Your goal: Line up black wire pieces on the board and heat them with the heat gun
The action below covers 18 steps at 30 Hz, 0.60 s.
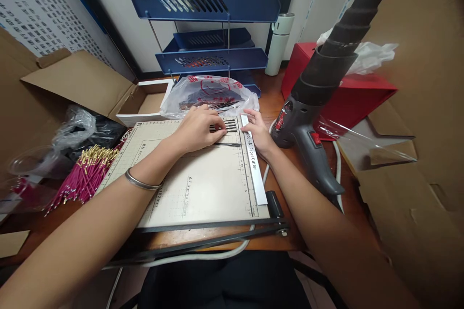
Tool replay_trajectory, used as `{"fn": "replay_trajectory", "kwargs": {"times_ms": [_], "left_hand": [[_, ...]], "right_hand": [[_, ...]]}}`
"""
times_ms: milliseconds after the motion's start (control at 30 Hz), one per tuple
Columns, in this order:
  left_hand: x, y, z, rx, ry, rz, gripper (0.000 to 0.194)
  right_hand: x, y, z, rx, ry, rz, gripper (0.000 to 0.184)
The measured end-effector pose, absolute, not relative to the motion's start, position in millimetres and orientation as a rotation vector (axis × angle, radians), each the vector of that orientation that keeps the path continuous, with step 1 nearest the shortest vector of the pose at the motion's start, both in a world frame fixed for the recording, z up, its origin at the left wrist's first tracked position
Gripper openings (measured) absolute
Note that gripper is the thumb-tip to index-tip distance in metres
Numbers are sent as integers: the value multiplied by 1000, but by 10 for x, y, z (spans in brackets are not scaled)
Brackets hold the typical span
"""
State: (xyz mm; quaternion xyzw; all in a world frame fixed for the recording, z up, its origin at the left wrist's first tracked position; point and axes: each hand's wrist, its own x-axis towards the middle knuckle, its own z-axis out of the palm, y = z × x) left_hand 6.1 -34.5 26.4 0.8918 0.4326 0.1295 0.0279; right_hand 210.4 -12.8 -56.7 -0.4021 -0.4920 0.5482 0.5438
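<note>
A paper cutter with a cream board (206,178) lies in front of me, marked with printed size lines. My left hand (201,128) is over its far part, with fingers curled onto several short, thin black pieces (231,125) lying in a row. A single thin black piece (229,144) lies just nearer to me, below the fingers. My right hand (258,133) grips the far end of the white strip (255,174) lettered "Paper Cutter", with the thumb at its left side. The cutter's black blade arm (217,239) is swung out along the near edge.
Behind the board is a clear plastic bag (213,91) with dark thin pieces in it. A blue tray rack (213,58) stands further back. A heat gun (308,101) is at right, near a red box (362,91). Magenta, gold-tipped sticks (87,174) lie left, beside an open carton (145,99).
</note>
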Motion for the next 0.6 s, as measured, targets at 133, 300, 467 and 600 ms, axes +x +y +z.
{"fn": "replay_trajectory", "kwargs": {"times_ms": [133, 300, 467, 600], "left_hand": [[70, -357, 262, 2741, 1340, 410, 27], [43, -399, 264, 2726, 1263, 544, 25], [-6, -445, 275, 2666, 1159, 486, 23], [-25, -439, 271, 2661, 1127, 457, 23]], "right_hand": [[2107, -139, -557, -962, -1157, 1317, 66], [2111, -167, -542, -955, -1186, 1307, 67], [2117, -179, -532, -953, -1166, 1322, 67], [2121, -174, -539, -938, -1196, 1314, 68]]}}
